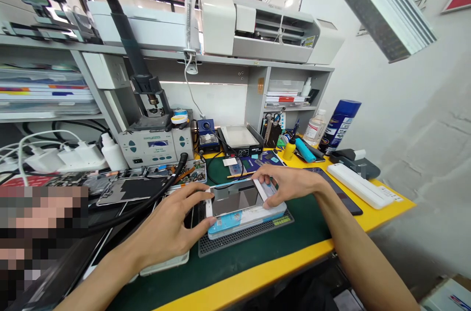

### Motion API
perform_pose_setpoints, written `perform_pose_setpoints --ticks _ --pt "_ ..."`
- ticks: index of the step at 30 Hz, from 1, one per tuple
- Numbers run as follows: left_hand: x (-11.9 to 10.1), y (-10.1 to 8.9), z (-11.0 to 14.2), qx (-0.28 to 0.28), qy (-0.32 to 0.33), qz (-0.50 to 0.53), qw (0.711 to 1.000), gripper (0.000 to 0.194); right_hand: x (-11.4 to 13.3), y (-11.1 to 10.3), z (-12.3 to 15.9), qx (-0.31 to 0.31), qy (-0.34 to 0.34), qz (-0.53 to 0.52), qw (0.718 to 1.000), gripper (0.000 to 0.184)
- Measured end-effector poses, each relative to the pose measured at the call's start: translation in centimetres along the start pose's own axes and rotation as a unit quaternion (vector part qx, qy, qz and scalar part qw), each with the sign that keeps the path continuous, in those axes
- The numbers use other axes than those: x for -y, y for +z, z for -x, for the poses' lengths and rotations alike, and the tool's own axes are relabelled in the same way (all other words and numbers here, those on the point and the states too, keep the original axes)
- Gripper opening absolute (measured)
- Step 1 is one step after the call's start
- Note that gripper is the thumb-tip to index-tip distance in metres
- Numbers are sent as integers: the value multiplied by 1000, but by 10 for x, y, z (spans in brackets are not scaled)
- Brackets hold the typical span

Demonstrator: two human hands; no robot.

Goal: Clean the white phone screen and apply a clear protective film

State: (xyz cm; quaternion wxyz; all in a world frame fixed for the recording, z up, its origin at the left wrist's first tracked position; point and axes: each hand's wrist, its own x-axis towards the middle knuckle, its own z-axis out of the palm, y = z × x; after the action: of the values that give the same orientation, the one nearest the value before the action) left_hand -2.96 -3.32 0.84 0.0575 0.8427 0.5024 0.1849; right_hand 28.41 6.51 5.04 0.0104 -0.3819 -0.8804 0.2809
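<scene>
A white-framed screen (pixel 237 196) with dark, reflective glass lies between my hands, above a shallow blue-and-white box (pixel 241 220). My left hand (pixel 178 220) grips its left end, thumb at the near corner and fingers at the far one. At the right end, my right hand (pixel 283 184) pinches the white border, its thumb on the near side and fingers on the far side. Beneath the box is a grey perforated pad (pixel 239 241) on the green mat (pixel 257 264). Whether the screen belongs to a phone or small tablet, I cannot tell.
A black hose (pixel 150 198) runs close to my left forearm from the rework station (pixel 156 148). A parts tray (pixel 195 173) stands behind my left hand. Right of my right hand are a dark tablet (pixel 342 193), a white bar (pixel 358 184) and a blue spray can (pixel 339 126).
</scene>
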Motion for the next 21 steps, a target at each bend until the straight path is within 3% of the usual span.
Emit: perform_pose_setpoints --ticks 9,21 --pt "0 0 -1 -10 7 -3 1000 46 -3 2 -3 -2 3 -12 1000 88" --pt "-1 2 0 -5 0 4 1000 45 2 1 -4 -16 -20 -12 1000 77"
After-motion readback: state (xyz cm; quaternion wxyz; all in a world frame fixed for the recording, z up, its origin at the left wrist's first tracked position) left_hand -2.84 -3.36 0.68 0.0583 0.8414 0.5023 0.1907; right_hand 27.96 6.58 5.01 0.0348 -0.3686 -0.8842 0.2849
